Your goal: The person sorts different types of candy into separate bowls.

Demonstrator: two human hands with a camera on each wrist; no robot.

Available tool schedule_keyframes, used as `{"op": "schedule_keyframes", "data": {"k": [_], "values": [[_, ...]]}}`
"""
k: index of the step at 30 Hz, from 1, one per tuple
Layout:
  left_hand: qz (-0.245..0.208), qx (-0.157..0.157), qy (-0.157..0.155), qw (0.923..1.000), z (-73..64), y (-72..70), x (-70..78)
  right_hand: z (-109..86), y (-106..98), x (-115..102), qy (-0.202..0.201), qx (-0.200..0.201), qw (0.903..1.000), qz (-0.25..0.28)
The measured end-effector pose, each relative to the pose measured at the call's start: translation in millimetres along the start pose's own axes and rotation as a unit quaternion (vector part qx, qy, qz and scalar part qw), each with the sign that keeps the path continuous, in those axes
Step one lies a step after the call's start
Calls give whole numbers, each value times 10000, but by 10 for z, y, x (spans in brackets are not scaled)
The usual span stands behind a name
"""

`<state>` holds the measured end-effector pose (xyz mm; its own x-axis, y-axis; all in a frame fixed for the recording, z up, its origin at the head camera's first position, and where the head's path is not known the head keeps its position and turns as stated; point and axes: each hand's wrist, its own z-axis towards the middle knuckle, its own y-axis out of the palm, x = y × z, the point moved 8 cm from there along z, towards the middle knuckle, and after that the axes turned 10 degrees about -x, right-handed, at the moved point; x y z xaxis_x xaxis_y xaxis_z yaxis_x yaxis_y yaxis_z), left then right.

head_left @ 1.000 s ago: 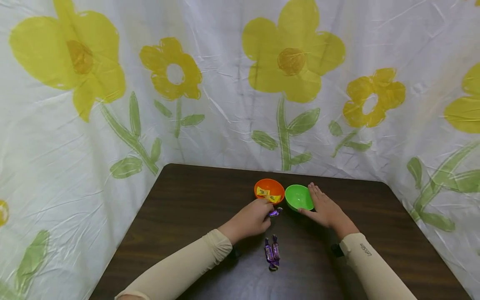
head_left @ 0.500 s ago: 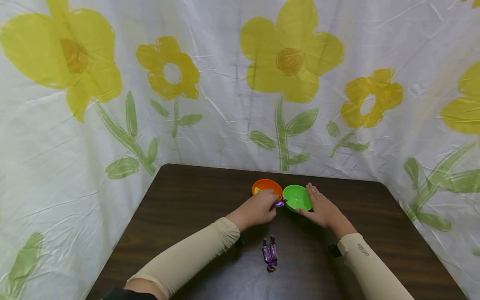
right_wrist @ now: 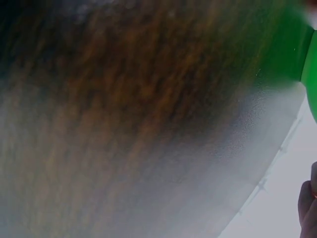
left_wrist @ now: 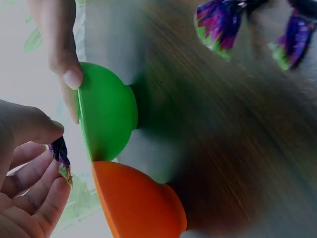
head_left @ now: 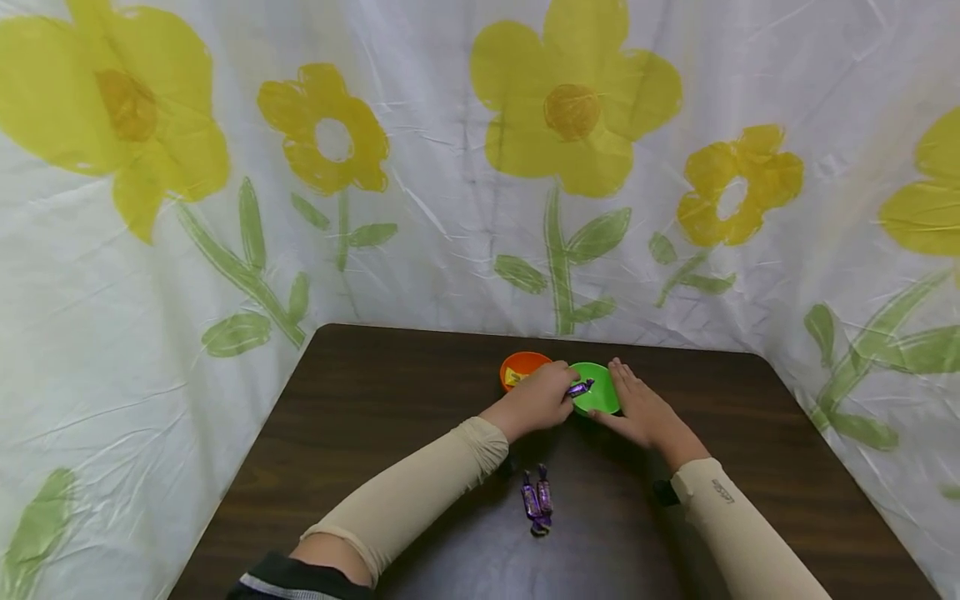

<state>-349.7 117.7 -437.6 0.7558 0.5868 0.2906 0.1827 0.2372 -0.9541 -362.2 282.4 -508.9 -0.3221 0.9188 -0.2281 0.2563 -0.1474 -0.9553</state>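
My left hand (head_left: 536,396) pinches a purple-wrapped candy (head_left: 579,388) above the left part of the green bowl (head_left: 603,403). In the left wrist view the candy (left_wrist: 61,158) is between thumb and fingertips, higher than the bowl rims. My right hand (head_left: 645,412) lies against the green bowl's right side, fingers straight and thumb at the near rim. An orange bowl (head_left: 519,359), touching the green one in the left wrist view, is partly covered by my left hand. Yellow-wrapped candy (head_left: 513,377) shows inside it.
Two more purple-wrapped candies (head_left: 537,502) lie side by side on the dark wooden table (head_left: 397,383), nearer to me than the bowls. Behind the table hangs a white curtain (head_left: 435,275) printed with yellow flowers.
My left hand has carried the purple candy right and away from me, from in front of the orange bowl to over the green one. The right hand stays at the green bowl.
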Motion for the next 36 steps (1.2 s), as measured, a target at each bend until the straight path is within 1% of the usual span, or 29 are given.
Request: {"op": "schedule_keyframes", "data": {"k": [6,9,12,16,20,24,28,31,34,36], "values": [[57,203,-109,9997,98,27,-31,10,10,5,30,5,10000,-3],[133,293,-153,9994,104,37,-24,16,12,-7,43,-2,10000,15],[339,301,-198,9988,88,59,-18,13,11,-26,39,-36,10000,48],[492,332,-142,9981,54,53,-4,3,0,-27,67,-55,10000,47],[424,380,-22,9984,17,35,-11,-2,-7,-10,85,-47,10000,-7],[399,423,57,9983,-43,35,-56,2,-13,-13,68,-30,10000,-19],[370,320,73,9988,-122,43,-86,6,-8,-17,71,-57,10000,-24],[304,141,36,9994,-181,46,-92,3,-3,-16,65,-52,10000,-20],[228,30,-17,9997,-244,37,-95,-2,3,1,69,-29,10000,-12],[197,15,-34,9998,-284,30,-106,-4,8,11,72,-45,10000,0]]}}
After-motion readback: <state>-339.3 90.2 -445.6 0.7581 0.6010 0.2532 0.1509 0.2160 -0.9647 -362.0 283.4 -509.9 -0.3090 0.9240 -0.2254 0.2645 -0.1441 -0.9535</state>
